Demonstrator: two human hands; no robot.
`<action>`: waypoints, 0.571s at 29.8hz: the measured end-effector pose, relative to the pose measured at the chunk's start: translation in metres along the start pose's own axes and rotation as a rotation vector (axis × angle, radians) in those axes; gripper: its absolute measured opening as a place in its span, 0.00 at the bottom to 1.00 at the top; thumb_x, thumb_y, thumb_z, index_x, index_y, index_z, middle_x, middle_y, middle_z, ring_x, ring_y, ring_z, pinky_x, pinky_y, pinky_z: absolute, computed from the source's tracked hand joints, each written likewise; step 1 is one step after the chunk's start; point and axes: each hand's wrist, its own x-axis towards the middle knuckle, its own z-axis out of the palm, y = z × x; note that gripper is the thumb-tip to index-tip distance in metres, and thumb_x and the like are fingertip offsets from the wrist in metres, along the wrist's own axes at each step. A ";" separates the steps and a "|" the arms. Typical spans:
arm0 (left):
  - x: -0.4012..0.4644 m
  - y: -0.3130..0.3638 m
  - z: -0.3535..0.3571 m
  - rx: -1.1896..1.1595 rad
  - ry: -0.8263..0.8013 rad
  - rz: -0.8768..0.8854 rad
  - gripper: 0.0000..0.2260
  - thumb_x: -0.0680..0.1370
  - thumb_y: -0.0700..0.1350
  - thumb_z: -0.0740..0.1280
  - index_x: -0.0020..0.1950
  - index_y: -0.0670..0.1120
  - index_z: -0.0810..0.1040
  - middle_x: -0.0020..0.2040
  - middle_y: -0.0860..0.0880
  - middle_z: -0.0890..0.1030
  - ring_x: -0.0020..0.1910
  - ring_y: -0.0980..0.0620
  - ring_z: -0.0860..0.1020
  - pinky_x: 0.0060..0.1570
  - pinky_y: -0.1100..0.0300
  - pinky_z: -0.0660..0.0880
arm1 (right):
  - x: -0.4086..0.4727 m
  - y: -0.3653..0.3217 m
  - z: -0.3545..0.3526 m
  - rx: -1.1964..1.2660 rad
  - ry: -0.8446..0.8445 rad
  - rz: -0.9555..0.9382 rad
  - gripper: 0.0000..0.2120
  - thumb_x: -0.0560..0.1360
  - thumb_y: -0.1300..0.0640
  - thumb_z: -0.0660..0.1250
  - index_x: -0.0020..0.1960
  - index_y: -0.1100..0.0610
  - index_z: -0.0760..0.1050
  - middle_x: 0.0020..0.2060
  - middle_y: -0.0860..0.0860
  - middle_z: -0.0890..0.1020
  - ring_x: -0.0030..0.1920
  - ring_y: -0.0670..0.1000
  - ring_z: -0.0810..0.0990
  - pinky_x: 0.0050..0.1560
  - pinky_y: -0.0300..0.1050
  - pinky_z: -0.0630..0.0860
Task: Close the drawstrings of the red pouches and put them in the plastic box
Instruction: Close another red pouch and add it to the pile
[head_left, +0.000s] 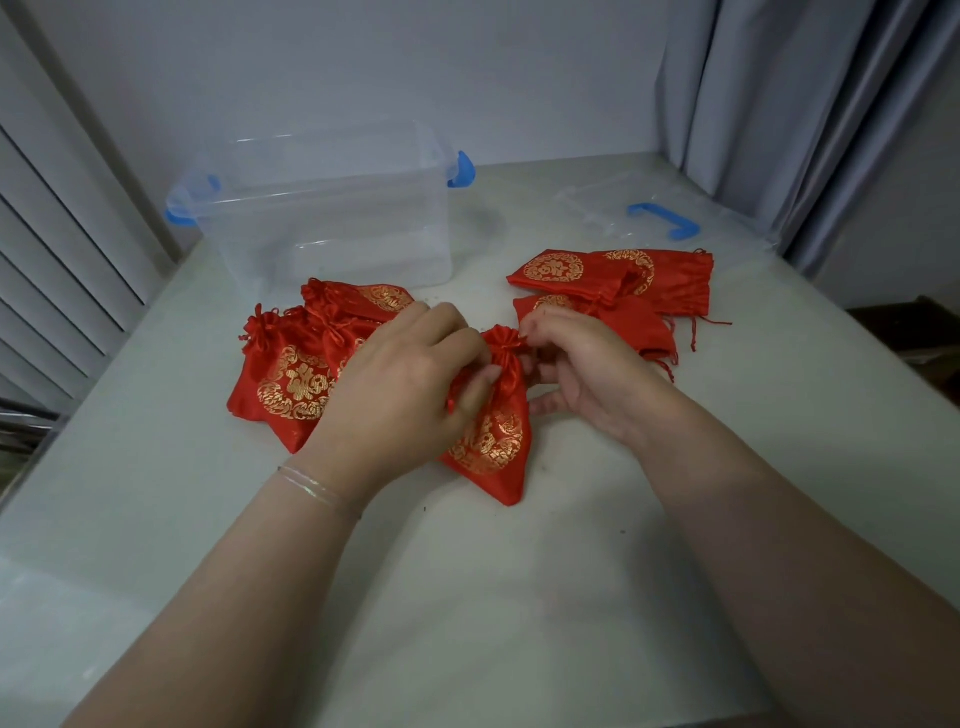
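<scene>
A red pouch (498, 441) with gold print lies mid-table, its neck gathered tight. My left hand (400, 379) pinches its left drawstring beside the neck. My right hand (576, 364) grips the neck and string from the right. To the left, a pile of cinched red pouches (291, 374) rests on the table. To the right lie flat, open-mouthed red pouches (613, 280). The clear plastic box (332, 213) with blue latches stands open behind the left pile, with nothing inside.
The box's clear lid (639, 213) with a blue handle lies at the back right of the pale table (493, 597). Grey curtains (810, 104) hang at the right, and a white slatted panel (57, 249) stands at the left.
</scene>
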 end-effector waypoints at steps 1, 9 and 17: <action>0.001 0.002 -0.001 -0.012 0.011 0.015 0.10 0.77 0.49 0.64 0.43 0.43 0.78 0.42 0.48 0.75 0.41 0.46 0.72 0.41 0.50 0.71 | 0.000 0.001 0.001 0.082 -0.032 0.027 0.09 0.75 0.61 0.55 0.39 0.54 0.71 0.32 0.51 0.72 0.30 0.47 0.75 0.30 0.43 0.76; 0.001 0.012 -0.004 -0.532 -0.002 -0.164 0.08 0.76 0.49 0.66 0.40 0.47 0.79 0.45 0.53 0.82 0.47 0.50 0.73 0.50 0.62 0.68 | 0.002 0.012 0.009 -0.582 -0.056 -0.142 0.07 0.80 0.61 0.55 0.49 0.53 0.70 0.42 0.52 0.76 0.42 0.49 0.76 0.40 0.48 0.77; 0.006 0.007 -0.004 -0.743 -0.065 -0.710 0.09 0.76 0.48 0.69 0.40 0.45 0.81 0.32 0.56 0.80 0.30 0.63 0.75 0.32 0.71 0.69 | -0.005 0.010 0.009 -1.144 0.029 -0.435 0.02 0.81 0.58 0.53 0.50 0.55 0.63 0.37 0.45 0.69 0.37 0.49 0.72 0.37 0.49 0.68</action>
